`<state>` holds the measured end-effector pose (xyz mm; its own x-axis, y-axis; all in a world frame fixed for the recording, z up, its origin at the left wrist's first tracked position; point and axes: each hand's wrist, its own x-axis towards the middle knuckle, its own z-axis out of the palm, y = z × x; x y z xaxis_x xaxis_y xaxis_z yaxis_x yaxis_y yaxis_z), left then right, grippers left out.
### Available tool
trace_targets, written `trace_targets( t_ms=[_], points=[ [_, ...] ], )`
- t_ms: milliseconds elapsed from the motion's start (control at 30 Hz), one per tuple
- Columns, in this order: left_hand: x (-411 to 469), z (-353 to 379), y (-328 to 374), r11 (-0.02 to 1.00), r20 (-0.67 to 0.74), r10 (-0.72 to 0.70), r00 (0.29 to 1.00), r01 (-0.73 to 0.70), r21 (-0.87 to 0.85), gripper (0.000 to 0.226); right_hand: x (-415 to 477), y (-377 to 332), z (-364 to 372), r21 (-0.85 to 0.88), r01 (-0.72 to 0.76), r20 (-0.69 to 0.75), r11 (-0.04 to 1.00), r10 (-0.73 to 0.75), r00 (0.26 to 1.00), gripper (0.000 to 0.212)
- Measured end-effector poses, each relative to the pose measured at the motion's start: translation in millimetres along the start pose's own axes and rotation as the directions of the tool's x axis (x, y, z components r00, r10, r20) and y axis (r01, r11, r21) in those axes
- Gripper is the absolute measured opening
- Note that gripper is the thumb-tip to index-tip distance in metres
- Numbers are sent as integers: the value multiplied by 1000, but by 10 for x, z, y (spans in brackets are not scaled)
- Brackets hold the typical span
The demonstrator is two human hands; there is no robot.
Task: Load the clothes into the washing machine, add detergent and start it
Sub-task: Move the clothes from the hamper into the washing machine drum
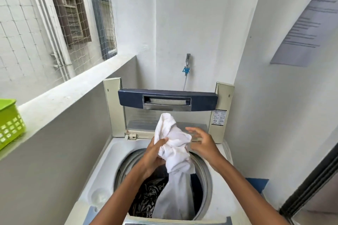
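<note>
A top-loading white washing machine (102, 175) stands below me with its lid (167, 99) folded up against the back wall. A dark patterned garment (146, 199) lies in the drum. Above the drum opening my left hand (155, 155) grips a bunched white cloth (175, 150), whose lower end hangs down into the drum. My right hand (203, 142) hovers just right of the cloth with fingers spread, not touching it as far as I can see.
A green plastic basket (10, 124) sits on the ledge at the left. A tap with a blue hose fitting (187, 67) is on the back wall. Walls close in on both sides; a dark door frame (311, 179) is at the right.
</note>
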<state>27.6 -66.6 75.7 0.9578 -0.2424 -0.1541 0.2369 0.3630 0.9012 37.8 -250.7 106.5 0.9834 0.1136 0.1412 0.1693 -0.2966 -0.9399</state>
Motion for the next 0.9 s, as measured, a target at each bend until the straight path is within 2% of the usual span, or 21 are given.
trace_targets(
  t_ms=[33, 100, 200, 333, 467, 533, 600, 700, 733, 800, 833, 900],
  points=[
    [-27, -3, 12, 1000, 1, -5, 1000, 5, -13, 42, 5, 48, -2, -26, -33, 61, 999, 35, 998, 60],
    [-43, -36, 13, 1000, 16, 2, 1000, -2, -22, 47, -13, 112, 43, 31, -137, 185, 990, 129, 974, 67],
    [-66, -114, 31, 998, 55, 11, 998, -7, -68, 55, -27, 175, 144, 191, -231, 264, 954, 176, 948, 51],
    [-31, -263, 98, 991, 1, -21, 1000, 21, -132, 57, 62, 89, 78, 254, -194, 98, 948, 175, 980, 24],
    [-13, -521, 225, 987, -162, -14, 987, -13, -162, 48, 275, -65, -216, 348, -156, -132, 925, 213, 968, 19],
    [-52, -665, 318, 996, -178, 16, 984, -31, -78, 45, 366, -99, -360, 366, -140, -203, 920, 226, 953, 15],
    [-101, -755, 459, 997, -186, 70, 980, -61, 50, 33, 447, -168, -460, 417, -144, -201, 898, 245, 948, 20],
    [-195, -758, 744, 952, -224, 154, 962, -84, 293, 14, 577, -304, -527, 414, -147, -140, 898, 222, 965, 53],
    [-233, -733, 848, 927, -252, 167, 953, -65, 369, 16, 622, -333, -530, 399, -137, -116, 906, 198, 973, 58],
    [-294, -697, 1019, 882, -292, 170, 941, -13, 471, 15, 660, -420, -524, 341, -119, -86, 932, 157, 984, 49],
    [-326, -679, 1080, 863, -293, 169, 941, 3, 505, 8, 663, -480, -524, 302, -110, -68, 947, 137, 988, 41],
    [-363, -689, 1173, 811, -296, 190, 936, 21, 585, 18, 681, -574, -547, 209, -98, 20, 973, 95, 995, 37]
  ],
)
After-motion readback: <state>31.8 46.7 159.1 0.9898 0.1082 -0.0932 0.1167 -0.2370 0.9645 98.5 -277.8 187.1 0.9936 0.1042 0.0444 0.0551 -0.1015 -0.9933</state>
